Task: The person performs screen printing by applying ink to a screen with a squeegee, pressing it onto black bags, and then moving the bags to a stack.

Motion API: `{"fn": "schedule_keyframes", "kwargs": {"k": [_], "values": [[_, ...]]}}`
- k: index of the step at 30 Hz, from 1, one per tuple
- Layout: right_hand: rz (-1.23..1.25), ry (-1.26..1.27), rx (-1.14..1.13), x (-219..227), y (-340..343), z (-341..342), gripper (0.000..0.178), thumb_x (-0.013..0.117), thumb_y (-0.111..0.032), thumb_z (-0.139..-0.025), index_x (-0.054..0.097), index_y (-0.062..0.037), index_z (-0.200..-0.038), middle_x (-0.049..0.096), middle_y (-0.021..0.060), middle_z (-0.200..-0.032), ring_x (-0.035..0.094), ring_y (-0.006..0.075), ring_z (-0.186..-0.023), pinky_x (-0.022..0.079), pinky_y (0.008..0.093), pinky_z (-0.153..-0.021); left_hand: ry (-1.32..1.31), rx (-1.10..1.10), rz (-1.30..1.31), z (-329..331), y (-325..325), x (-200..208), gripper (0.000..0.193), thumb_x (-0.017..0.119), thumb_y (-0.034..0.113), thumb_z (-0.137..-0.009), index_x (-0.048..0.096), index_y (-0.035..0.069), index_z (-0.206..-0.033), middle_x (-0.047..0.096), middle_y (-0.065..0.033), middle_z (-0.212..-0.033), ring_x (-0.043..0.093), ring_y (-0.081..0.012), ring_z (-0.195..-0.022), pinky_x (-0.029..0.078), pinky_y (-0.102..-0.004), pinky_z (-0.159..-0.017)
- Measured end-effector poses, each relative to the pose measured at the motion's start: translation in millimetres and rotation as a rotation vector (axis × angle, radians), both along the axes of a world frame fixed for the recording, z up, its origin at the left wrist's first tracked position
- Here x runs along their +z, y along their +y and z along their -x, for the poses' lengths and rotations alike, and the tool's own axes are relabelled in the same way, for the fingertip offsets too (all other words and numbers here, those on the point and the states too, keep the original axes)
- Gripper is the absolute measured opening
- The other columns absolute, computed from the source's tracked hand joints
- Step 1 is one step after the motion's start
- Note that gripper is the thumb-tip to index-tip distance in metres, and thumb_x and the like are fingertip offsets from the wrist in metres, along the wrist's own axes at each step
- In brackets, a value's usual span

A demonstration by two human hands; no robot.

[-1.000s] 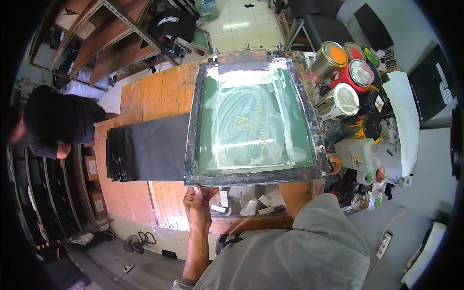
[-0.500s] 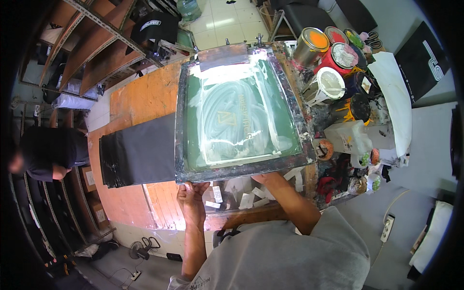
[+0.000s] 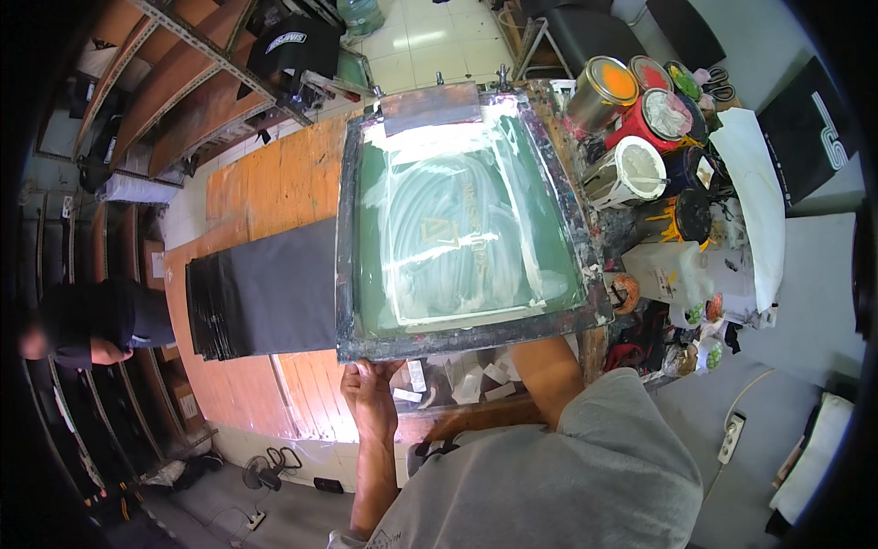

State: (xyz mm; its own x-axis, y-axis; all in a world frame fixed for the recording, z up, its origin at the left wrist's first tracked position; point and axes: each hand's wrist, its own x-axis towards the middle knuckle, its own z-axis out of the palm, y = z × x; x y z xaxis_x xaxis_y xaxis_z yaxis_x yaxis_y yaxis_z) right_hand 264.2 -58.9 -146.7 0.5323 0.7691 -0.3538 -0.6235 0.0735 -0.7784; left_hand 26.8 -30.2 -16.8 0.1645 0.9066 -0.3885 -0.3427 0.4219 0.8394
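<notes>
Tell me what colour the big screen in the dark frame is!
The screen is green, smeared with white; it shows best in the head view.

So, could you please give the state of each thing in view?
Screen-printing frame: mesh smeared with white.
Left hand: touching the frame's near-left corner.
Right hand: hidden by the frame.
Black fabric stack: flat, partly under the frame.
Orange-filled can: open.
White bucket: open, stained.
Floor fan: running or not, unclear.
</notes>
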Motion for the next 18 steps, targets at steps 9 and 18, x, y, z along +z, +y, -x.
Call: {"fn": "schedule_keyframes", "kwargs": {"k": [9,18], "values": [[-0.059,-0.001,-0.005,0,36,7,0.031,0.068,-0.024,-0.098,0.069,-0.0052,-0.123,0.073,0.0114,-0.119,0.071,0.0305,-0.104,0.055,0.0421,-0.093,-0.001,-0.018,0.009,5,-2,1,0.025,0.064,0.028,-0.104,0.062,0.004,-0.111,0.073,-0.0099,-0.097,0.073,-0.0226,-0.09,0.058,-0.0448,-0.093],[-0.02,-0.182,-0.124,20,-30,-22,0.03,0.069,-0.024,-0.098,0.071,-0.0048,-0.122,0.073,0.0118,-0.118,0.072,0.0309,-0.102,0.056,0.0418,-0.091,0.05,-0.098,-0.036,13,6,-3,0.03,0.059,0.033,-0.107,0.064,0.005,-0.116,0.073,-0.0063,-0.092,0.073,-0.0213,-0.09,0.058,-0.0385,-0.088]]}}
